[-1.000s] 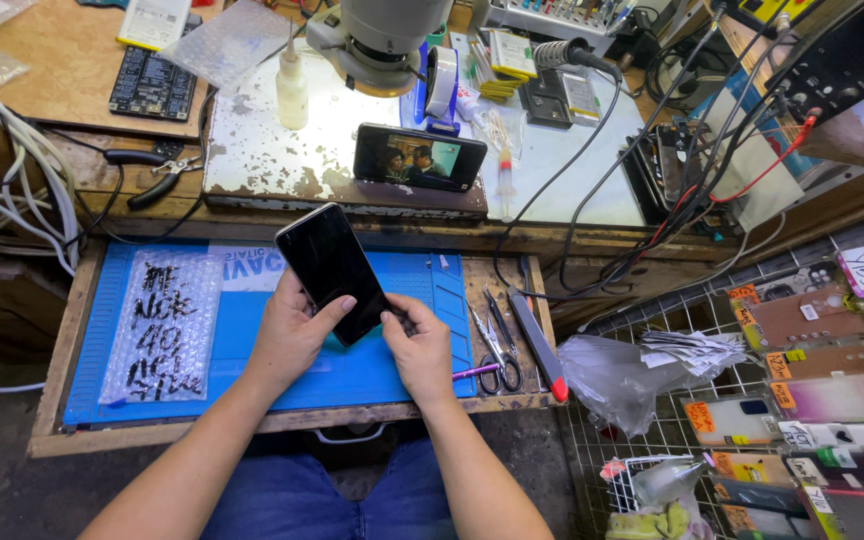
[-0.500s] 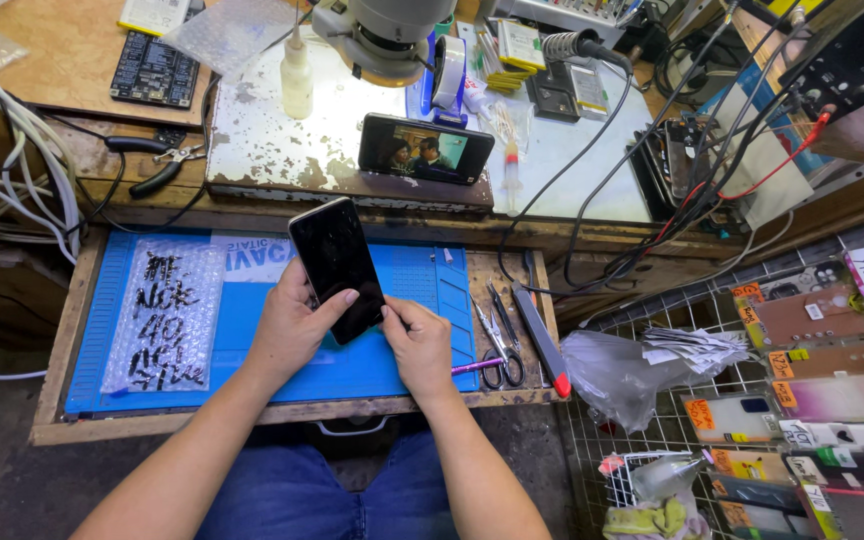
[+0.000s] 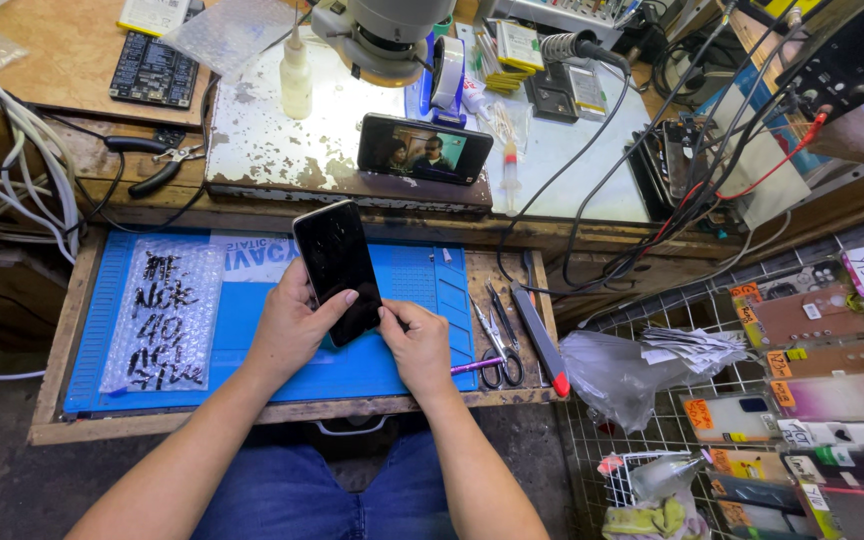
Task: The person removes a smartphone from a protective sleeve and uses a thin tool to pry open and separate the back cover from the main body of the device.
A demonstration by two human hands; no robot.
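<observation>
Desk (image 3: 282,160) cluttered, worn white plate on top; blue mat (image 3: 402,290) on pull-out tray below; bubble wrap sheet (image 3: 162,315) at mat's left; black phone (image 3: 337,268) raised over mat, tilted; left hand (image 3: 292,325) gripping phone's lower left edge, thumb across glass; right hand (image 3: 420,345) pinching phone's bottom right corner; scissors (image 3: 497,345) just right of mat.

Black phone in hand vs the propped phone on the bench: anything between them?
Head view: past the top of the held black phone come a strip of blue mat and the bench's wooden front edge, then the propped phone.
</observation>
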